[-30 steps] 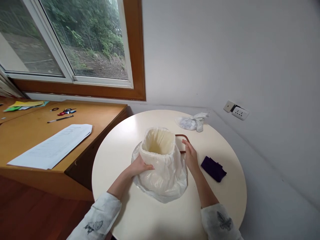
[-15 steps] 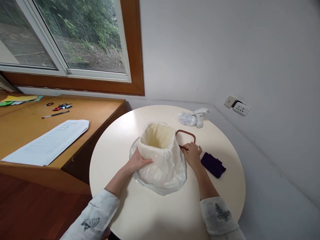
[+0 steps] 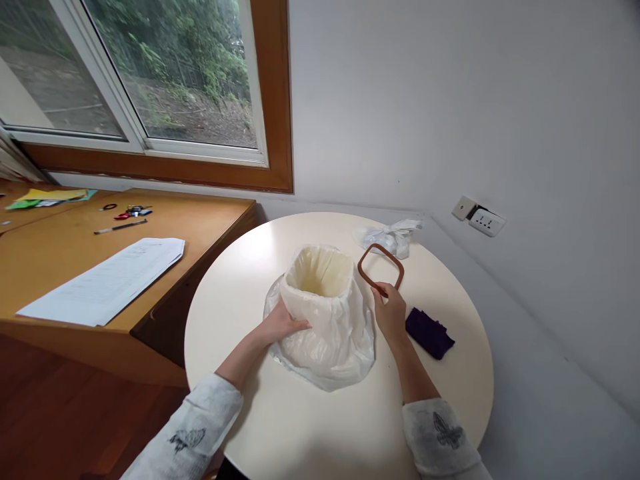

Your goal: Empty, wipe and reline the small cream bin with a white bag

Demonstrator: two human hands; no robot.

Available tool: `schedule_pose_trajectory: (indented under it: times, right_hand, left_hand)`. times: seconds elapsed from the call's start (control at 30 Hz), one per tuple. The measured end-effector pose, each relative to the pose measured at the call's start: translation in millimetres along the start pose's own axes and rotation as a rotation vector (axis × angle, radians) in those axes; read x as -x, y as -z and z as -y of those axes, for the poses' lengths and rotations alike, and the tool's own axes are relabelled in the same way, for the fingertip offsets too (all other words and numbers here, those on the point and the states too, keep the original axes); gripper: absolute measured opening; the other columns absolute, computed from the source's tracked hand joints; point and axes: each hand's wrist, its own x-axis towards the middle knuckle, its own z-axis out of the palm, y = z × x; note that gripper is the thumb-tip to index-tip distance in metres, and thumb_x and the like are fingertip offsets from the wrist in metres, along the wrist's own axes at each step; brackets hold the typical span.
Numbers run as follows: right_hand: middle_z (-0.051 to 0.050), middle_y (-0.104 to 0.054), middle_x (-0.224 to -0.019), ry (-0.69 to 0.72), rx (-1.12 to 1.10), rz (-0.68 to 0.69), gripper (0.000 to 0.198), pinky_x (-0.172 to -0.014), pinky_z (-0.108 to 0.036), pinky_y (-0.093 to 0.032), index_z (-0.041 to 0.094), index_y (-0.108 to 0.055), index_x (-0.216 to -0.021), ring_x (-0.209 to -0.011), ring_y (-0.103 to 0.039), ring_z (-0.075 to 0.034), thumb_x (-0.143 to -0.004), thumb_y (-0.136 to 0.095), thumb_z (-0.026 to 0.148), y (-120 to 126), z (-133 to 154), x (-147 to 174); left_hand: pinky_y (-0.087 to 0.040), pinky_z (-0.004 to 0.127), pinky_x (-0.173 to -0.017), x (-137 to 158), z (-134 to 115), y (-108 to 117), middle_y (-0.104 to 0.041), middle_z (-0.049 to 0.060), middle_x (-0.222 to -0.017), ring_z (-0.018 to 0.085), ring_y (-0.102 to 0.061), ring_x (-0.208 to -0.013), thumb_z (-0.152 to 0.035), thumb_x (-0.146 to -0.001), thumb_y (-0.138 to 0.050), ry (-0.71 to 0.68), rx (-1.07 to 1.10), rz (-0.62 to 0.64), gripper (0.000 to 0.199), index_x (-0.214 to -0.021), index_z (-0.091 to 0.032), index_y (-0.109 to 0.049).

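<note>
A small trash bin with a white plastic bag (image 3: 320, 320) drawn over its rim stands on the round table, the bag's skirt spreading around its base. My left hand (image 3: 280, 323) presses round the bin's left side, thumb lying across the front over the bag; some fingers are hidden. In my right hand (image 3: 391, 310) is a brown, rounded-square rim ring (image 3: 399, 267), pinched at its near side and raised off the table, tilted. Just right of that hand lies a folded dark purple cloth (image 3: 430, 333).
A knotted white plastic bag (image 3: 389, 237) lies at the table's back, near the wall. On the wooden desk (image 3: 210, 217) to the left are paper sheets (image 3: 110, 280), a pen (image 3: 120, 227) and keys (image 3: 135, 212). A wall socket (image 3: 487, 221) is at right.
My right hand has lifted the brown ring from the table and tilted it up. The left hand stays on the bin. The view has shifted slightly.
</note>
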Motion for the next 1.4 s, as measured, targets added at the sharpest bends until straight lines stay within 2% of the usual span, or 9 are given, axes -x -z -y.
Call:
schedule_pose_trajectory:
  times: [0.23,0.43,0.6,0.67,0.73,0.83,0.97,1.17,1.4]
  right_hand:
    - [-0.010,-0.065,-0.097,-0.008,-0.038,-0.184,0.028,-0.083,-0.040,-0.045,0.017,-0.060,-0.099,-0.092,-0.059,-0.023,-0.085,-0.045,0.035,11,23,0]
    - [-0.011,-0.065,-0.091,0.036,0.001,-0.398,0.025,-0.077,-0.038,-0.048,0.015,-0.059,-0.094,-0.083,-0.060,-0.021,-0.085,-0.047,0.035,34,39,-4]
    - [-0.009,-0.065,-0.089,0.158,0.034,-0.414,0.021,-0.077,-0.038,-0.048,0.017,-0.057,-0.095,-0.084,-0.060,-0.021,-0.086,-0.046,0.033,53,61,-5]
    - [-0.008,-0.065,-0.089,0.206,0.041,-0.326,0.020,-0.078,-0.037,-0.048,0.019,-0.057,-0.095,-0.083,-0.060,-0.020,-0.086,-0.046,0.033,62,75,-8]
    - [-0.006,-0.065,-0.090,0.258,0.034,-0.166,0.019,-0.076,-0.035,-0.048,0.021,-0.058,-0.094,-0.082,-0.061,-0.019,-0.086,-0.047,0.034,73,92,-13]
    - [-0.003,-0.066,-0.090,0.369,0.036,0.111,0.016,-0.076,-0.035,-0.048,0.024,-0.059,-0.094,-0.082,-0.061,-0.019,-0.086,-0.049,0.033,87,119,-23]
    - [0.000,-0.067,-0.086,0.496,0.083,0.384,0.011,-0.079,-0.036,-0.045,0.024,-0.060,-0.092,-0.081,-0.061,-0.017,-0.086,-0.051,0.027,94,148,-37]
    - [0.002,-0.066,-0.074,0.505,0.152,0.535,0.007,-0.071,-0.033,-0.045,0.024,-0.061,-0.078,-0.069,-0.059,-0.016,-0.082,-0.054,0.023,89,164,-49]
    - [0.005,-0.065,-0.067,0.405,0.184,0.711,0.009,-0.058,-0.026,-0.044,0.025,-0.061,-0.073,-0.063,-0.058,-0.013,-0.080,-0.056,0.022,90,162,-55]
  left_hand:
    - [-0.023,0.055,-0.107,-4,1,-12,-0.042,0.020,-0.135,0.037,-0.035,-0.128,-0.048,-0.055,-0.077,0.034,-0.009,-0.075,0.103,-0.138,-0.015,-0.025]
    - [-0.018,0.051,-0.111,-4,-13,-34,-0.023,0.018,-0.145,0.034,-0.024,-0.134,-0.048,-0.065,-0.071,0.027,0.018,-0.089,0.109,-0.143,-0.020,-0.002]
    - [-0.016,0.048,-0.112,1,-29,-19,-0.005,0.013,-0.151,0.031,-0.010,-0.138,-0.048,-0.064,-0.072,-0.084,0.034,-0.095,0.110,-0.143,-0.026,0.003]
    - [-0.017,0.046,-0.112,-2,-39,-7,-0.011,0.010,-0.150,0.028,-0.013,-0.138,-0.048,-0.072,-0.064,-0.157,0.086,-0.253,0.092,-0.141,-0.029,-0.007]
    - [-0.027,0.043,-0.108,-9,-55,5,-0.032,0.009,-0.141,0.024,-0.033,-0.130,-0.043,-0.079,-0.057,-0.168,0.111,-0.476,0.063,-0.133,-0.029,-0.028]
    - [-0.044,0.038,-0.091,-24,-86,23,-0.058,0.007,-0.099,0.020,-0.057,-0.096,-0.038,-0.080,-0.055,-0.139,0.072,-0.652,0.026,-0.095,-0.017,-0.057]
    - [-0.048,0.030,-0.066,-45,-125,38,-0.057,0.002,-0.071,0.014,-0.055,-0.064,-0.039,-0.081,-0.051,-0.091,-0.051,-0.486,0.028,-0.091,-0.015,-0.062]
    - [-0.044,0.028,-0.056,-66,-141,38,-0.064,0.005,-0.074,0.018,-0.058,-0.064,-0.048,-0.076,-0.054,0.078,-0.320,-0.146,0.055,-0.121,-0.016,-0.053]
    - [-0.033,0.023,-0.043,-74,-138,30,-0.053,-0.001,-0.055,0.012,-0.044,-0.047,-0.033,-0.076,-0.050,0.044,-0.344,-0.043,0.032,-0.100,-0.016,-0.063]
